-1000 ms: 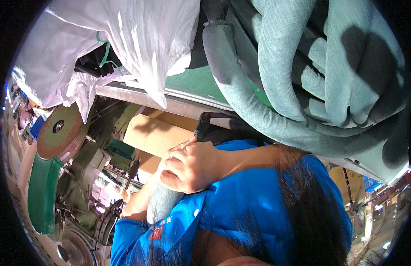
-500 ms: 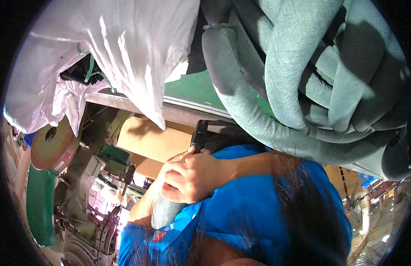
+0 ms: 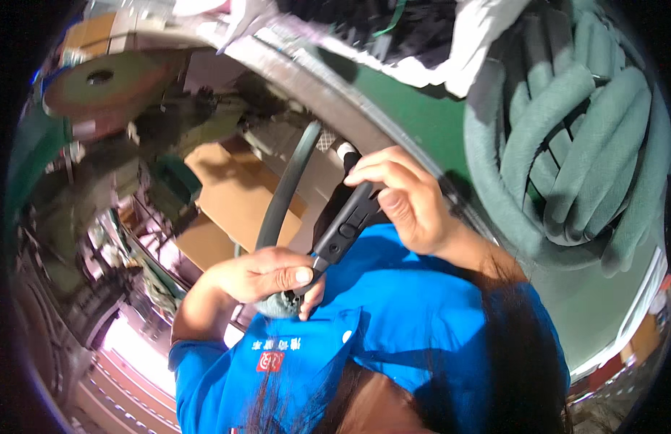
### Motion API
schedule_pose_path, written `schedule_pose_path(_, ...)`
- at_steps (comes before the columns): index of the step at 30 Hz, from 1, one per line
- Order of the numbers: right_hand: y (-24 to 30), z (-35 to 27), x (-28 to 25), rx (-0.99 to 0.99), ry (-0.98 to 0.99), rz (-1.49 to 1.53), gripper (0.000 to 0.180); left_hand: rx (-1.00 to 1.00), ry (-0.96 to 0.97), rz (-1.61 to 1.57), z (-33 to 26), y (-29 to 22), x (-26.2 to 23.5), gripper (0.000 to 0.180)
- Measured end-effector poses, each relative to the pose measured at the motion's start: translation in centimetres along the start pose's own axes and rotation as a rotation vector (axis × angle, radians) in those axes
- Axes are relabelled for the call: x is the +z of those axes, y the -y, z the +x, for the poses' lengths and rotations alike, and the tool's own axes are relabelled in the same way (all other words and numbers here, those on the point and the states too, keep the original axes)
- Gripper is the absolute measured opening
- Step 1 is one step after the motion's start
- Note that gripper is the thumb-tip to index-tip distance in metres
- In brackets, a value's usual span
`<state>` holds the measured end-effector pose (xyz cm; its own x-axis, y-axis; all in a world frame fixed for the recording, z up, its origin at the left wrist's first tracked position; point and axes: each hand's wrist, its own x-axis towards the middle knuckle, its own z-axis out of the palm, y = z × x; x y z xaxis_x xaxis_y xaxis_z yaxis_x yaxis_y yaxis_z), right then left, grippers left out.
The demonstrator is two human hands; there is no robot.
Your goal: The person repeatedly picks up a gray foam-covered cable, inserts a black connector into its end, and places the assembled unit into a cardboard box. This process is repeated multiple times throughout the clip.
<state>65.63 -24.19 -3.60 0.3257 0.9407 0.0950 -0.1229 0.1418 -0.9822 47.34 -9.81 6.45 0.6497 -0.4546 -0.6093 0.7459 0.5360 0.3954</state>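
Observation:
A long black plastic piece (image 3: pixel 341 233) with an oval button slants up to the right in front of my blue shirt. My left hand (image 3: pixel 263 276) is closed around a grey fabric-covered tube (image 3: pixel 280 210), its thumb lying where the tube's frayed end meets the black piece's lower end. The tube's other part rises beyond this hand. At the black piece's upper end is my right hand (image 3: pixel 415 206), with curled fingers on one side and the thumb on the other. Part of its grip is hidden.
Grey fabric-covered tubes (image 3: pixel 523 239) lie coiled in a heap on the green table (image 3: pixel 429 123) at right. White plastic bags (image 3: pixel 487 29) lie at the far edge. An open cardboard box (image 3: pixel 227 195) sits below the table's metal edge; machinery with a round disc (image 3: pixel 107 83) stands at left.
My hands, clasped together before, are now apart, with the right one higher up the black piece. More of the black piece and tube shows. The view has turned and shifted.

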Motion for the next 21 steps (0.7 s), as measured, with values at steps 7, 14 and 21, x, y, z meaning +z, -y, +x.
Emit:
schedule_pose_path(7, 3.8, 1.1, 9.3, 0.582, 0.413, 0.561, 0.031, 0.411, -0.159, 0.229, -8.3, 7.7, -0.9, 0.041)
schedule_pose_path(14, 1.8, 1.4, 22.6, 0.709, 0.346, 0.338, 0.032, 0.542, -0.666, 0.494, -17.3, 18.0, -2.5, 0.026)
schedule_pose_path(21, -6.3, 7.3, 34.2, 0.61, 0.679, 0.167, 0.048, 0.558, -1.592, 0.673, -21.9, 32.6, -5.6, 0.025)
